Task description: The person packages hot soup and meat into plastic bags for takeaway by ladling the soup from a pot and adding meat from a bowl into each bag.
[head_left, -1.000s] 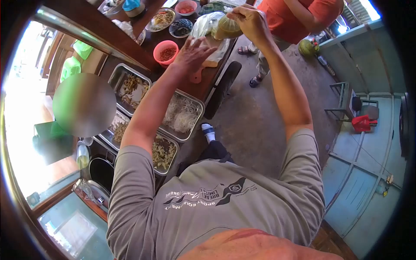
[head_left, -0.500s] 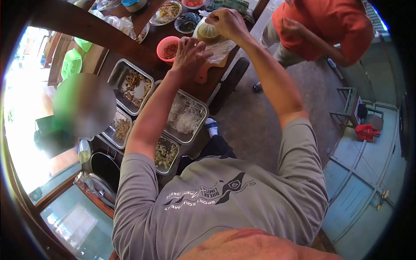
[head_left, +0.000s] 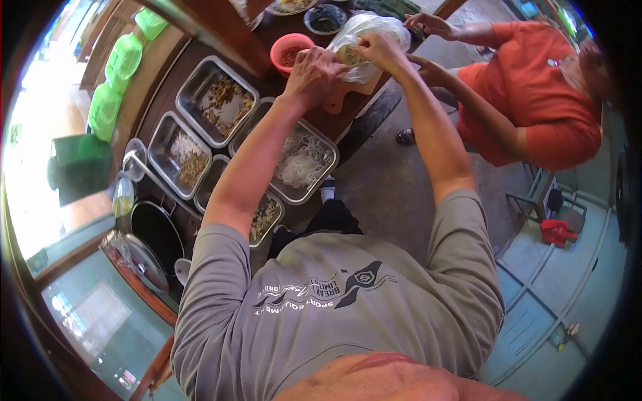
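My left hand is beside the pink bowl of red chopped food, its bent fingertips at the edge of a small bag with yellow-green contents. On the other side of that small bag, my right hand pinches clear plastic. A larger white plastic bag lies bunched around and behind my right fingers. Beneath the plastic is a wooden board with a holed handle. Part of the small bag is hidden by my fingers.
Metal trays of mushrooms, white noodles and shredded food stand on the table. A black pot is at the left. A person in orange stands at the right, hands near the bag.
My right hand has come down from the raised top of the small bag and closer to my left hand. The person in orange now reaches toward the white bag. The view has shifted.
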Motion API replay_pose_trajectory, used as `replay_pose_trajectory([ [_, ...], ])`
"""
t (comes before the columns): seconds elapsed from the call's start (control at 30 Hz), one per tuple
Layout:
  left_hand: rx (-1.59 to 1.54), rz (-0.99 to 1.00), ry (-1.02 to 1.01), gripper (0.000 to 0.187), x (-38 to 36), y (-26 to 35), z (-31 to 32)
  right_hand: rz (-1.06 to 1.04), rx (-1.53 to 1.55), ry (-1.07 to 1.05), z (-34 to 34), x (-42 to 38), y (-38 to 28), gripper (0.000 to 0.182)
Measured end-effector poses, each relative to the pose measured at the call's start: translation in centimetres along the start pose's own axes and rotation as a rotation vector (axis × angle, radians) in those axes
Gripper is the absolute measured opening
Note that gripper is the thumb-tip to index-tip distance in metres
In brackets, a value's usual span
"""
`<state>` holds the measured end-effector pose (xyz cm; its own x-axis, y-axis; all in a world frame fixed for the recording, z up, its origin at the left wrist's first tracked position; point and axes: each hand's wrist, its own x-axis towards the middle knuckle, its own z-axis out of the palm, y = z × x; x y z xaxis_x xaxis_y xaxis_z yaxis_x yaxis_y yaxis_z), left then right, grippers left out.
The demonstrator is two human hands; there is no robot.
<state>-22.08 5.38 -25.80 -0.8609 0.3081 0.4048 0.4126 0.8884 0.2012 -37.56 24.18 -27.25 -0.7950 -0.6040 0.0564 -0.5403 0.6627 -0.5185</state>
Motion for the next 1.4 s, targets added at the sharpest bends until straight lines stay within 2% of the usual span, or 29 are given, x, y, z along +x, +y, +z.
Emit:
replay_pose_trajectory([
  [0.1, -0.070, -0.014, 0.057, 0.030, -2.1, 1.8, -1.7, 0.008, -0.135, -0.153, -0.6, -0.1, 0.6, 0.031],
  [0.17, -0.237, 0.022, 0.126, 0.032, -5.2, 3.4, -3.7, 0.026, -0.098, -0.162, 0.0, -0.2, 1.2, 0.033],
  [0.2, -0.348, 0.025, 0.150, 0.031, -7.1, 5.0, -5.4, -0.017, -0.195, -0.147, 0.1, -0.6, 1.3, 0.032],
  [0.3, -0.402, -0.145, 0.151, 0.029, -15.3, 9.8, -9.7, -0.061, -0.356, -0.048, 1.7, -1.6, 2.3, 0.028],
  [0.4, -0.414, -0.353, 0.219, 0.028, -24.1, 11.9, -12.0, -0.021, -0.400, -0.108, 1.8, -2.5, 2.3, 0.031],
  [0.47, -0.316, -0.581, 0.361, 0.027, -30.2, 13.0, -14.1, 0.014, -0.383, -0.089, 1.7, -3.2, 1.9, 0.034],
  [0.53, -0.073, -0.858, 0.499, 0.025, -36.2, 13.2, -15.6, 0.031, -0.324, -0.075, 1.9, -3.2, 2.8, 0.035],
  [0.63, 0.248, -1.165, 0.474, 0.032, -44.7, 12.5, -17.0, -0.034, -0.330, -0.034, 1.8, -3.3, 2.9, 0.033],
  [0.7, 0.250, -1.215, 0.416, 0.040, -47.6, 11.7, -16.5, -0.061, -0.357, 0.050, 2.2, -3.0, 2.8, 0.033],
  [0.77, 0.120, -1.241, 0.398, 0.035, -50.1, 10.0, -15.0, -0.045, -0.392, 0.174, 3.0, -2.5, 2.3, 0.033],
  [0.8, 0.055, -1.247, 0.391, 0.033, -50.9, 9.1, -14.5, -0.132, -0.403, 0.236, 3.0, -2.8, -0.5, 0.031],
  [0.83, 0.028, -1.271, 0.431, 0.029, -51.7, 8.4, -14.4, -0.238, -0.271, 0.336, 3.7, -4.3, -6.2, 0.025],
  [0.87, 0.000, -1.290, 0.471, 0.026, -52.4, 7.7, -14.3, -0.342, -0.137, 0.436, 5.0, -7.0, -13.5, 0.020],
  [0.9, -0.031, -1.306, 0.512, 0.024, -52.9, 7.3, -14.3, -0.357, 0.044, 0.386, 6.6, -11.1, -21.9, 0.017],
  [0.93, -0.021, -1.317, 0.547, 0.019, -52.7, 7.6, -15.5, -0.567, 0.247, 0.262, 8.7, -14.0, -26.6, 0.016],
  [1.0, -0.102, -1.342, 0.579, 0.022, -53.3, 8.4, -17.6, -0.908, 0.311, -0.097, 10.9, -21.6, -38.0, 0.031],
  [1.03, -0.141, -1.354, 0.593, 0.023, -53.9, 8.8, -18.4, -0.880, 0.384, -0.390, 12.6, -24.6, -41.8, 0.036],
  [1.07, -0.174, -1.353, 0.606, 0.026, -54.7, 9.1, -18.9, -1.102, 0.359, -0.408, 16.0, -26.1, -44.2, 0.043],
  [1.1, -0.243, -1.362, 0.635, 0.026, -55.5, 9.5, -19.5, -1.179, 0.243, -0.461, 18.1, -27.9, -46.7, 0.048],
  [1.13, -0.308, -1.371, 0.666, 0.026, -56.4, 10.0, -20.2, -1.255, 0.162, -0.410, 20.6, -29.0, -48.3, 0.046],
  [1.2, -0.399, -1.391, 0.727, 0.025, -58.3, 11.0, -21.8, -1.351, 0.083, -0.370, 25.3, -29.9, -50.4, 0.034],
  [1.23, -0.338, -1.378, 0.737, 0.025, -59.7, 11.3, -22.3, -1.403, 0.047, -0.352, 27.3, -30.4, -51.3, 0.029],
  [1.27, -0.274, -1.366, 0.746, 0.025, -61.4, 11.5, -22.8, -1.431, 0.004, -0.393, 28.4, -30.9, -52.5, 0.018],
  [1.37, -0.239, -1.373, 0.744, 0.025, -65.8, 12.0, -24.3, -1.429, -0.063, -0.646, 30.5, -32.9, -56.1, 0.012],
  [1.4, -0.246, -1.395, 0.719, 0.025, -66.3, 12.5, -25.8, -1.450, -0.071, -0.647, 31.0, -33.4, -57.6, 0.012],
])
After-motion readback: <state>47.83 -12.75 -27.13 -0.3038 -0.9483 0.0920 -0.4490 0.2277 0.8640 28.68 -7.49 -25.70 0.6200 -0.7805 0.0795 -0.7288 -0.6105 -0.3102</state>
